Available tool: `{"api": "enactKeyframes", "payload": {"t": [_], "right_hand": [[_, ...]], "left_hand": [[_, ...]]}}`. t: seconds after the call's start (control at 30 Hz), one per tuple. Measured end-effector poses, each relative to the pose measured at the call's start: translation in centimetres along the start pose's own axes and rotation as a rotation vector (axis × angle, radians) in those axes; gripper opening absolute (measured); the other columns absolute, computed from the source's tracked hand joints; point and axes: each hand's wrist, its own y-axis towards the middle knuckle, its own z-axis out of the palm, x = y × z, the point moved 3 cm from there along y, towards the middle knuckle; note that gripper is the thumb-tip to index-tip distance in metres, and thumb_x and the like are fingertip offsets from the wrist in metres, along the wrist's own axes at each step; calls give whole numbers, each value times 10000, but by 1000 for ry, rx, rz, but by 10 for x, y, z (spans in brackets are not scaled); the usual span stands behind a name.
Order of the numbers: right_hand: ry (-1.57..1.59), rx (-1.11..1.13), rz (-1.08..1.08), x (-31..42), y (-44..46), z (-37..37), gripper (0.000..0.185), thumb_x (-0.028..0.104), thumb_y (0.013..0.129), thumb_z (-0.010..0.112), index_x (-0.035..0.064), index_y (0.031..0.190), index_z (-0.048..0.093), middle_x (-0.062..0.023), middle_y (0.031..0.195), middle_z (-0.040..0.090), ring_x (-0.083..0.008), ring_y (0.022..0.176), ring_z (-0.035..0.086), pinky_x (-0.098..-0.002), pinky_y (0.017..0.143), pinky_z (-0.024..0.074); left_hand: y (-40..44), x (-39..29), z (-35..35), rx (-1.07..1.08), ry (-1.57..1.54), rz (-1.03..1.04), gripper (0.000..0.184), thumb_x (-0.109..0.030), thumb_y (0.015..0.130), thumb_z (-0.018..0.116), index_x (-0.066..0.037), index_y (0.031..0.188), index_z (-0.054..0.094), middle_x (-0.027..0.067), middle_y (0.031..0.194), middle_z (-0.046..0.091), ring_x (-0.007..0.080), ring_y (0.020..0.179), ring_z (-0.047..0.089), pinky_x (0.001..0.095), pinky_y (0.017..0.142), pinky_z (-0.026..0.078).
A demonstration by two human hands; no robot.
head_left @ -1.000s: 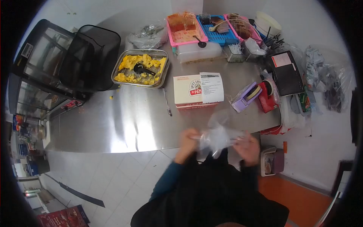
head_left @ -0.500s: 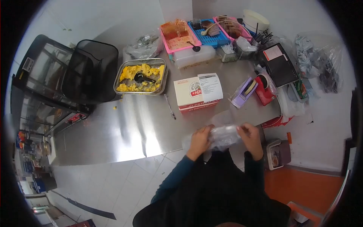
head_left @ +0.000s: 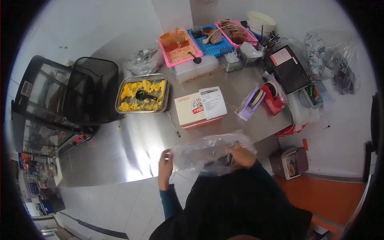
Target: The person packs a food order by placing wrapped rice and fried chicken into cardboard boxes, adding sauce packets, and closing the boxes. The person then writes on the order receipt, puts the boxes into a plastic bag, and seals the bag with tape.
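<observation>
A clear plastic bag [head_left: 204,152] is spread wide at the front edge of the steel counter. My left hand [head_left: 165,165] is closed at the bag's left end, its fingertips pinched on the edge. At the right, my right hand [head_left: 241,155] is partly inside or behind the film, fingers bent round the plastic. Just beyond the bag sits a cream and red box [head_left: 188,109] with a printed receipt [head_left: 213,103] on its top. A pen [head_left: 173,124] lies left of the box.
A steel tray [head_left: 167,98] of yellow food with a black scoop stands at the left, beside a black mesh basket [head_left: 90,90] and glass case. Behind are pink and blue baskets [head_left: 213,47]. Tape dispensers [head_left: 251,103] and a black device [head_left: 290,72] stand right.
My hands have moved apart, the left one going left, and the bunched bag is now stretched out between them. The camera view has shifted and tilted slightly.
</observation>
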Motion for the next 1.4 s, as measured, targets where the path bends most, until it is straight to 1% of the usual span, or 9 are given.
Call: {"api": "enactKeyframes", "payload": {"t": [0.03, 0.2, 0.27, 0.37, 0.6, 0.77, 0.93, 1.17, 1.4], "right_hand": [[-102, 30, -75, 2, 5, 2, 814, 345, 613, 737, 99, 1289, 355, -328, 1242, 346, -439, 1116, 421, -425, 926, 375], [-56, -54, -228, -23, 44, 24, 959, 210, 564, 770, 181, 1366, 245, -306, 1272, 314, -445, 1047, 458, -418, 871, 410], [4, -72, -351, -29, 52, 11, 893, 213, 608, 738, 162, 1360, 258, -289, 1272, 328, -430, 962, 517, -412, 838, 430], [213, 133, -326, -37, 41, -40, 843, 220, 652, 711, 100, 1353, 257, -261, 1229, 390, -406, 923, 527, -393, 833, 426], [1078, 658, -542, -105, 39, -93, 395, 74, 863, 522, -18, 1237, 431, -142, 1145, 557, -200, 1013, 550, -322, 870, 435], [654, -543, -259, -218, 138, -223, 120, 25, 754, 629, 5, 859, 574, -50, 773, 609, -94, 718, 572, -228, 656, 457], [-14, -1090, -108, -321, 244, -298, 339, -74, 619, 602, 55, 928, 552, -153, 911, 568, -315, 818, 563, -366, 709, 457], [-93, -882, 143, -363, 297, -320, 288, 33, 686, 589, 63, 967, 532, -171, 853, 575, -364, 872, 546, -433, 731, 440], [-26, -820, -288, -314, 251, -317, 135, 110, 746, 578, 31, 848, 619, -167, 827, 604, -343, 768, 576, -397, 673, 450]], "left_hand": [[-5, -27, -8, -330, 505, 359, 234, -157, 883, 482, 11, 1039, 525, 55, 742, 558, 151, 664, 532, 271, 617, 432], [-26, -88, 109, 829, -12, 154, 270, -181, 883, 451, 12, 1059, 521, 148, 943, 596, 235, 804, 605, 320, 711, 464], [-5, -43, 175, 748, 218, 515, 276, -224, 828, 504, -15, 998, 559, 216, 934, 596, 367, 828, 580, 424, 741, 446], [35, -1, 174, 742, 633, 162, 345, -304, 795, 539, -25, 996, 567, 212, 949, 594, 362, 858, 573, 397, 760, 446], [6, -5, 180, 271, 1051, 637, 316, -230, 730, 540, -62, 995, 575, 129, 1095, 548, 326, 1155, 422, 598, 977, 226], [8, -31, 188, 822, 554, 357, 355, -99, 779, 527, -53, 1131, 526, 139, 1201, 495, 316, 1188, 396, 456, 1013, 272], [41, -138, 174, 1222, 186, 263, 490, -164, 843, 546, -73, 1296, 385, 122, 1312, 411, 268, 1225, 365, 325, 1030, 271], [84, -202, 150, 1101, 162, 207, 509, -162, 849, 538, -68, 1314, 354, 107, 1334, 393, 233, 1243, 344, 332, 1039, 247], [108, -218, 161, 1038, 32, 271, 488, -186, 837, 572, -79, 1284, 409, 112, 1259, 471, 225, 1195, 400, 331, 1013, 275]]}}
